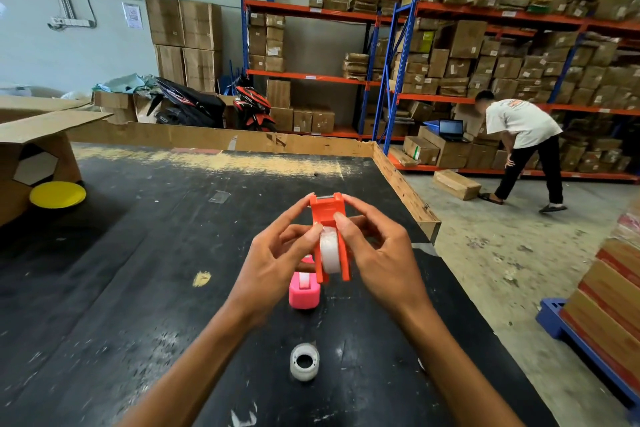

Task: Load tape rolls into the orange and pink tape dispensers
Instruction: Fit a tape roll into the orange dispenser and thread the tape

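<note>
Nearest: loose translucent white tape roll with hollow core [304, 361], lying on worn black tabletop [138, 288], core opening facing up toward camera, untouched. Just beyond: small pink plastic tape dispenser [304, 293] resting on tabletop, white tape visible in its slot, so probably loaded already; exact seating hard to tell. Above and slightly past it, lifted clear of table: orange plastic tape dispenser [330, 236] with frosted white tape roll [330, 253] sitting between its two side walls. Left hand [277, 260] gripping dispenser's left flank, thumb tip at top of roll; right hand [377, 253] gripping right flank, forefinger pressing at junction of roll and body. Both hands closed on dispenser, neither free. Long axis running away from camera, near-vertical in view: roll end nearest, grey cutter edge at far upper end pointing away. Roll axle crosswise, left to right. Handling guess: light, rigid, thin plastic, walls likely to flex if squeezed; tape surface slick, adhesive edge sticky; best held by flat side walls, clear of cutter teeth. Step likely seating roll or feeding tape end toward cutter. Further off: flat yellow disc [57, 194] at left edge, cardboard boxes behind it.
</note>
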